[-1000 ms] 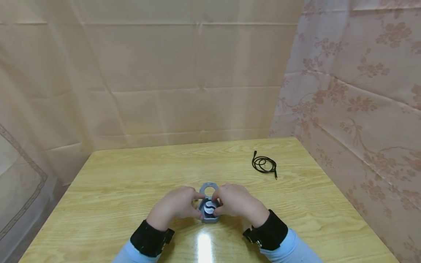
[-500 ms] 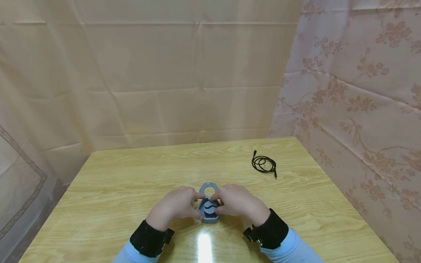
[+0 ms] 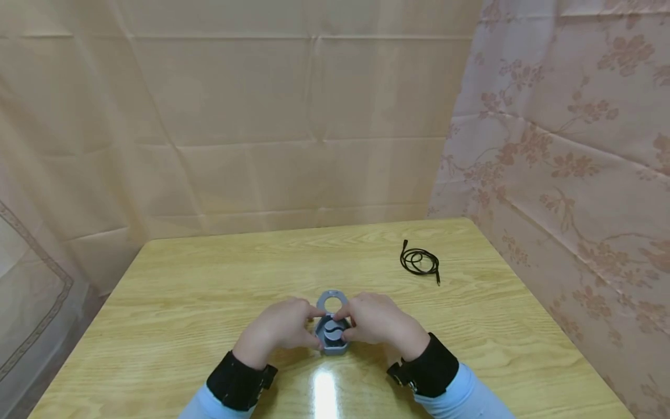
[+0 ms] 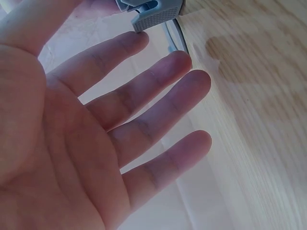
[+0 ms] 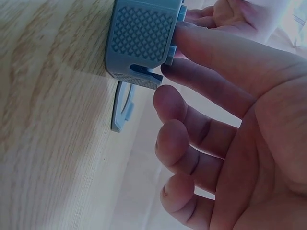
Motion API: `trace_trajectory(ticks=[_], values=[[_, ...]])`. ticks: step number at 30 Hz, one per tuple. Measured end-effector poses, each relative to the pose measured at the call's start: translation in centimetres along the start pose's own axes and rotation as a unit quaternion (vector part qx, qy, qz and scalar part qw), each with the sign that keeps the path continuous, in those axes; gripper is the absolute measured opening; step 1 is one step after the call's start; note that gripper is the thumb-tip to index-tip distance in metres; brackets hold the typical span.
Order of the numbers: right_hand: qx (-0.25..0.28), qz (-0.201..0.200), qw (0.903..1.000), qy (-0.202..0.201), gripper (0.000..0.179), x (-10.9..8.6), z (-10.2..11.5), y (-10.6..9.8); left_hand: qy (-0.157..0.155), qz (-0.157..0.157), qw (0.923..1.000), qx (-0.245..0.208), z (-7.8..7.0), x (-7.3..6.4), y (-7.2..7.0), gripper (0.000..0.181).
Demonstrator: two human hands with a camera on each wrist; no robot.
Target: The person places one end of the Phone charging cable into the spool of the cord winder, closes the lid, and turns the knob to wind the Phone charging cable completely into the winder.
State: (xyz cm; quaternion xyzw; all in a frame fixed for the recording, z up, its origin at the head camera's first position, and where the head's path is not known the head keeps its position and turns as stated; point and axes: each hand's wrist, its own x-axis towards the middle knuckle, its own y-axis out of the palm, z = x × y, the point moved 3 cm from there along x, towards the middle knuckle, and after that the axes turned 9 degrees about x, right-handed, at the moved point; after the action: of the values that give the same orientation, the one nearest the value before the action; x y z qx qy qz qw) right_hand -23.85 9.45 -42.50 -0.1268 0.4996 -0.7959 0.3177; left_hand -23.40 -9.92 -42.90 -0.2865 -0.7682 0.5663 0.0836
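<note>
- Your grey case [image 3: 335, 351] sits on the worktop [image 3: 209, 279] between your hands, its ring lid [image 3: 331, 294] swung open on the far side.
- Your left hand [image 3: 285, 323] has its grip clamped on the case's left side, thumb near the front corner, forefinger near the lid; its other three fingers reach out straight.
- Your right hand [image 3: 377, 320] has its grip together on the round insert [image 3: 333, 336], thumb and forefinger at its edge (how firmly, you can't tell from here).
- The step in hand looks like fitting or freeing that insert; one still moment doesn't settle which.
- Your next move probably calls for a steady left hold, with the right keeping the insert level, so it won't catch on the case walls. Closing the lid would first need your fingertips out of its path.
- Your left wrist view cuts off most of the case, and your left thumb runs out at the top.
- Your right wrist view hides the insert behind the case wall; from your head it's too small to judge how deep it sits, or what its dark curved band is.
</note>
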Motion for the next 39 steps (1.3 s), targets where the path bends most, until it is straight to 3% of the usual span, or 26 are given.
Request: trace_trajectory(ticks=[7,12,18,23,29,39], values=[[0.002,-0.001,1.0000,0.000,0.039,-0.3,0.2,-0.3,-0.006,0.007,0.9999,0.009,0.0,0.1,0.0,0.069],[0.007,-0.016,0.9998,-0.007,0.043,-1.0,0.6,-1.1,-0.018,0.001,0.9997,-0.016,0.1,-0.5,-0.7,0.074],[0.008,-0.051,0.9987,0.001,0.045,-1.9,0.9,-2.9,-0.028,-0.028,0.9981,-0.047,0.4,-1.8,-2.5,0.076],[0.000,-0.082,0.9966,0.013,0.046,-2.8,0.6,-4.3,-0.053,-0.057,0.9955,-0.055,1.1,-3.0,-3.9,0.076],[-0.001,-0.126,0.9921,-0.005,0.044,-3.9,-0.2,-5.9,-0.054,-0.122,0.9905,-0.035,1.6,-3.7,-5.1,0.068],[0.030,-0.210,0.9772,0.002,0.046,-5.1,-2.5,-8.1,-0.024,-0.233,0.9720,-0.012,1.3,-3.9,-6.1,0.061]])
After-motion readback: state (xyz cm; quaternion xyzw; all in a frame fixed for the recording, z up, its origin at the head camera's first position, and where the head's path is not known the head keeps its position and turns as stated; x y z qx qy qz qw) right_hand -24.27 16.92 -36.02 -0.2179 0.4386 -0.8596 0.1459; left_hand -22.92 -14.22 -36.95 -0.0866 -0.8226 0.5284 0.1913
